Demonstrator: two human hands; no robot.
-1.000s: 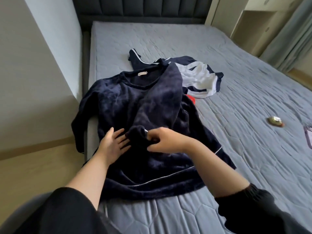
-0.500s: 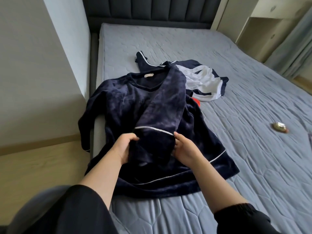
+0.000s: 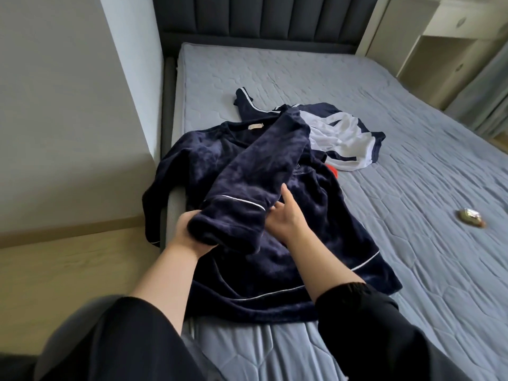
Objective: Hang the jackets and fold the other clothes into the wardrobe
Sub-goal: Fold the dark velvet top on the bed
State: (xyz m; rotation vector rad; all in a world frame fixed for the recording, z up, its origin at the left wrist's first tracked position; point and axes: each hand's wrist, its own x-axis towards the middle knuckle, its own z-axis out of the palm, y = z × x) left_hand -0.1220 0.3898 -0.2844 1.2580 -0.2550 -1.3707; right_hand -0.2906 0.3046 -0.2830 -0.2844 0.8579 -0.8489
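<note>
Change since half a second ago: my left hand (image 3: 187,237) has moved under the cuff (image 3: 220,224) and now grips its end. My right hand (image 3: 286,218) has let go and lies against the sleeve (image 3: 255,166) with fingers straight. The navy velour top (image 3: 275,265) is plush, with thin white piping. It lies flat along the left edge of the quilted grey mattress (image 3: 412,270), its sleeve folded diagonally across the chest. A smooth navy-and-white garment (image 3: 346,138) is crumpled behind it.

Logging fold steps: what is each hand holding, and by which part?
The left hand grips the navy velvet top by the cuff end of its folded-over sleeve. The right hand holds nothing; its straight fingers touch that sleeve's edge.
</note>
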